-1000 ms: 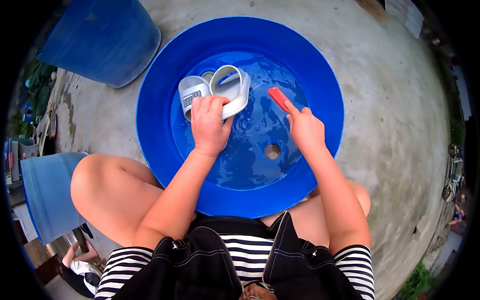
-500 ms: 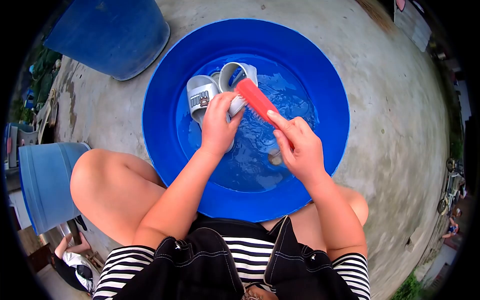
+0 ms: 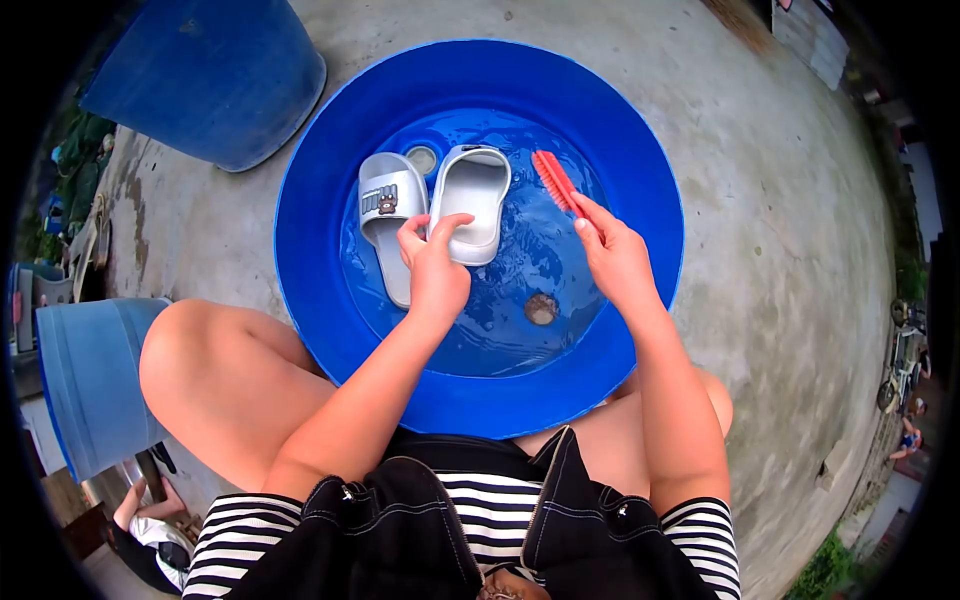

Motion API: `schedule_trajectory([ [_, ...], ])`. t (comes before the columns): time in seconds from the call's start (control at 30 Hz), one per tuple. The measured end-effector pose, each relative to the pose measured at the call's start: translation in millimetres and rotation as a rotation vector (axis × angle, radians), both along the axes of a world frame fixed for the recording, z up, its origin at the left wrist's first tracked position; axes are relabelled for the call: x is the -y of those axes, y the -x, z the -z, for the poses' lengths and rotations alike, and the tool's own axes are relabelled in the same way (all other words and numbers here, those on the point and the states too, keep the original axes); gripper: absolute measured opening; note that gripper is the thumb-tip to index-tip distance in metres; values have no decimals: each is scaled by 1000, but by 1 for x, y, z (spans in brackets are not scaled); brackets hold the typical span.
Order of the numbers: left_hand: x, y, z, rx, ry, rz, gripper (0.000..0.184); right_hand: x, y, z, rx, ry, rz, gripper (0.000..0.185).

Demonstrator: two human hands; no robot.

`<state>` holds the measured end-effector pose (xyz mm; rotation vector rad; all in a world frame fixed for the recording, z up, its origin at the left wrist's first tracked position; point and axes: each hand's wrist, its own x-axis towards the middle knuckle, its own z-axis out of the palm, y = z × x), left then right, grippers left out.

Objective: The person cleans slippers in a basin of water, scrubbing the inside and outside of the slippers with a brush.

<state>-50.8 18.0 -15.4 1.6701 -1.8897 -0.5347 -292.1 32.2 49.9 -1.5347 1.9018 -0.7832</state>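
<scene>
A blue basin (image 3: 650,220) with shallow water stands in front of me. In it, my left hand (image 3: 437,270) grips a grey slipper (image 3: 472,195) by its near-left edge, thumb reaching over the rim, the hollow inside facing up. Close on the left, a matching grey slide slipper (image 3: 392,205) with a small bear on its strap lies in the basin. Over the water on the right, my right hand (image 3: 618,260) is closed on the handle of a red scrub brush (image 3: 554,182). Its bristles point down and left, apart from the slippers.
Round pale spots (image 3: 541,309) show on the basin's bottom. A large blue tub (image 3: 215,85) stands at upper left, a lighter blue bucket (image 3: 105,375) beside my left knee. Concrete ground (image 3: 780,250) surrounds the basin. Another person (image 3: 150,535) is at lower left.
The brush has come off the held slipper and moved right with my right hand. My left hand has turned that slipper so its inside faces up.
</scene>
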Motion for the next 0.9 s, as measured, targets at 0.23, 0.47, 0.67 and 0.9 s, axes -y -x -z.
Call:
schedule_trajectory([
  [0.23, 6, -15, -2, -1073, -853, -245, 66, 7, 12, 67, -566, -557, -32, 59],
  [0.47, 11, -17, 3, -554, -483, -274, 85, 1, -24, -26, -142, -277, -214, 47],
  [0.67, 6, -7, 21, -495, -424, -184, 64, -15, -66, -6, -144, -207, -317, 42],
  [0.9, -6, 4, 2, -275, -243, 0, 58, 3, -69, 14, -54, -236, -179, 43],
])
